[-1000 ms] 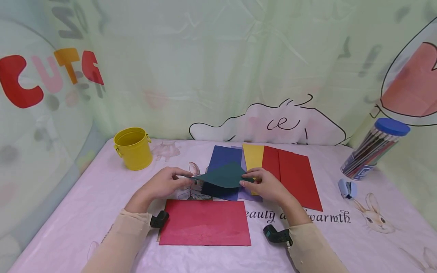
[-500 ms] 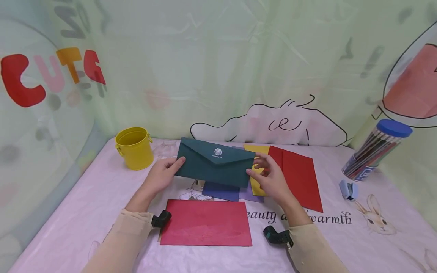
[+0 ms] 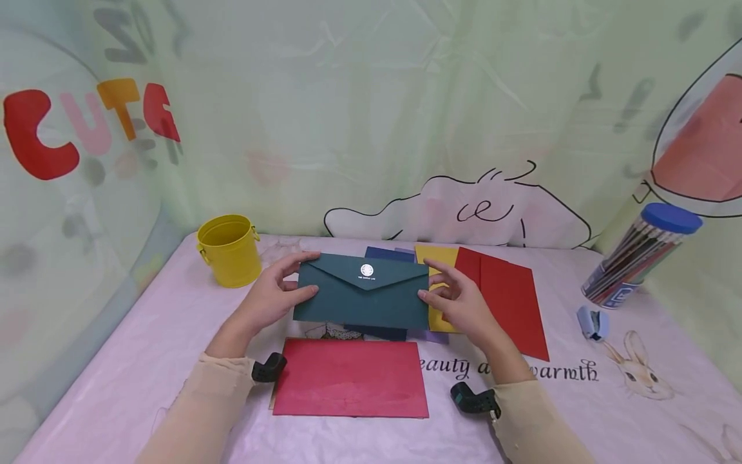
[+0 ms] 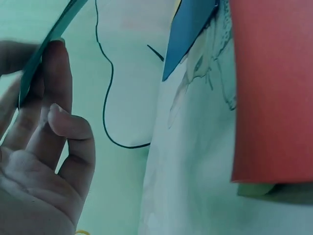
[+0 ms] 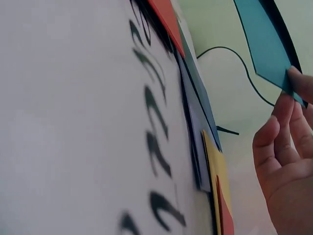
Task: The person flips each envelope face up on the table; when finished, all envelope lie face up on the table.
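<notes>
I am looking at a pink table (image 3: pixel 145 361) where a red envelope (image 3: pixel 350 378) is lying nearest me. Above it, I am seeing the green envelope (image 3: pixel 362 293) being held up off the table, flap side showing. The left hand (image 3: pixel 268 298) is pinching its left edge, the right hand (image 3: pixel 460 303) seemingly pinching its right edge, fingers loosely curled.

The bench (image 3: pixel 145 361), under a pink printed cloth, carries a yellow bucket (image 3: pixel 227 251), a red envelope (image 3: pixel 350 378), fanned coloured envelopes (image 3: pixel 501 296), a pencil tube (image 3: pixel 639 258) and a small blue clip (image 3: pixel 590 322).
</notes>
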`<state>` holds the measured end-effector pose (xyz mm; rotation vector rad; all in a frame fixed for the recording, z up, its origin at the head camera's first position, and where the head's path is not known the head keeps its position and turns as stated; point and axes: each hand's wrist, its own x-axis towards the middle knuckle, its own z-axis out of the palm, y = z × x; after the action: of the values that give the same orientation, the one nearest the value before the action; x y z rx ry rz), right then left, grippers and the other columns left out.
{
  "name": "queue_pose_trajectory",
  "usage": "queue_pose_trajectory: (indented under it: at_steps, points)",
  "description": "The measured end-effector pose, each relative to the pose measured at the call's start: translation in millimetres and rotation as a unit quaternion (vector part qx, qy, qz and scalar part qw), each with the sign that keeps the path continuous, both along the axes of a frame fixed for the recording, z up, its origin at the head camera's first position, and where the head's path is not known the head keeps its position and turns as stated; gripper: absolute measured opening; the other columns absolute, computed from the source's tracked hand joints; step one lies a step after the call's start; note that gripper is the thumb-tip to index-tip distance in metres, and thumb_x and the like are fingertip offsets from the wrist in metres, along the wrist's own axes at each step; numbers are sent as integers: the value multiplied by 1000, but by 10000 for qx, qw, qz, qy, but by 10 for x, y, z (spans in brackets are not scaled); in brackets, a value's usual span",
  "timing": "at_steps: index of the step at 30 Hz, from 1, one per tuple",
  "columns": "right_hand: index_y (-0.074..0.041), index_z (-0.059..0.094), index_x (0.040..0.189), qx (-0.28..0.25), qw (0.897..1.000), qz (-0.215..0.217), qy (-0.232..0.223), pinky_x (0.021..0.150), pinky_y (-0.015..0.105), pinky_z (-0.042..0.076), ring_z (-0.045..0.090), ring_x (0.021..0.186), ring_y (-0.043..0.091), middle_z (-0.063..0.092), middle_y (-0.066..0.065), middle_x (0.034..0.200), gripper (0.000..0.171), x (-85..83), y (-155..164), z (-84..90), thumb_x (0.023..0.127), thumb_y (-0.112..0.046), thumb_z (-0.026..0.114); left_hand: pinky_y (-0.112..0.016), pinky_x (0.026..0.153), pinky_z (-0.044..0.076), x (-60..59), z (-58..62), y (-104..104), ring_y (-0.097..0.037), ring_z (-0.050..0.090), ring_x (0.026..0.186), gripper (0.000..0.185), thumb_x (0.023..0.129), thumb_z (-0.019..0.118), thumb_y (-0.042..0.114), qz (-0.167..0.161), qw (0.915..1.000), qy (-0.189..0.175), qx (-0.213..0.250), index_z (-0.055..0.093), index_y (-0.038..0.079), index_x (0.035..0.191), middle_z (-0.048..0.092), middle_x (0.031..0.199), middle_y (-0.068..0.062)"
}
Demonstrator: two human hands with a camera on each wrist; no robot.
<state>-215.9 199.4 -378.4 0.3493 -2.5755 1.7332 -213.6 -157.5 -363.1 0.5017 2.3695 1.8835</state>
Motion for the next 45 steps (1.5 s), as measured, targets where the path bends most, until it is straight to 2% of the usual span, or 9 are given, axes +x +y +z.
queue_pose_trajectory:
  at_steps: [4,9,15,19,22,25,30,33,45]
  points:
    - [-19,48,151,80,9996,183,-181,79,36,56,63,103,28,58,16,117,66,10,86,75,92,-21,76,-43,91,54,34,81,-13,-34,63,115,56,91,75,8,-438,9990,-49,36,55,16,143,59,135,-16]
    - [-15,52,145,70,9978,550,-352,81,38,57,67,97,30,60,17,113,64,24,224,157,88,-20,79,-44,90,54,84,196,-29,-33,66,109,63,87,79,7,-1005,9949,-52,-25,53,15,144,67,121,-16]
    - [-13,59,139,230,9927,914,-754,79,39,58,70,86,32,67,16,102,62,33,312,180,83,-20,84,-40,86,56,93,191,-27,-27,68,100,63,83,84,13,-1419,9860,-102,-870,58,16,140,67,121,-9]
    - [-4,61,135,341,9795,1670,-1071,75,42,58,70,76,38,68,19,92,57,24,306,166,83,-13,83,-36,89,53,110,178,11,-22,59,111,59,77,89,17,-1903,9678,-151,-1642,67,24,131,63,126,0]
    - [2,60,132,466,9648,2258,-1263,73,44,59,70,72,41,68,21,86,52,17,278,141,85,-8,80,-36,77,54,130,176,52,-23,53,113,59,74,92,19,-2214,9497,-363,-2183,69,32,126,59,127,0]
    - [4,60,123,658,9552,2496,-1448,71,43,59,71,71,39,69,21,83,46,23,238,117,84,-7,81,-38,73,54,145,164,74,-25,53,112,58,73,92,18,-2294,9412,-542,-2422,69,34,124,57,128,-1]
    - [2,61,112,846,9442,2610,-1822,69,42,59,73,76,36,71,19,83,39,58,166,92,82,-8,83,-41,93,47,142,91,57,-24,55,113,59,72,92,12,-2407,9350,-566,-2544,70,32,123,61,122,3]
    - [1,62,110,976,9398,2678,-1883,70,41,59,73,77,34,72,17,83,37,70,132,71,81,-8,84,-42,93,47,129,39,52,-23,60,103,59,72,91,8,-2496,9331,-687,-2495,70,30,123,62,112,1]
    - [-6,70,100,1671,9443,2365,-1560,69,39,58,66,79,26,66,9,85,35,94,33,104,73,-13,91,-41,90,47,132,13,74,-22,57,99,66,70,92,5,-2339,9290,-809,-2750,66,28,126,60,111,3]
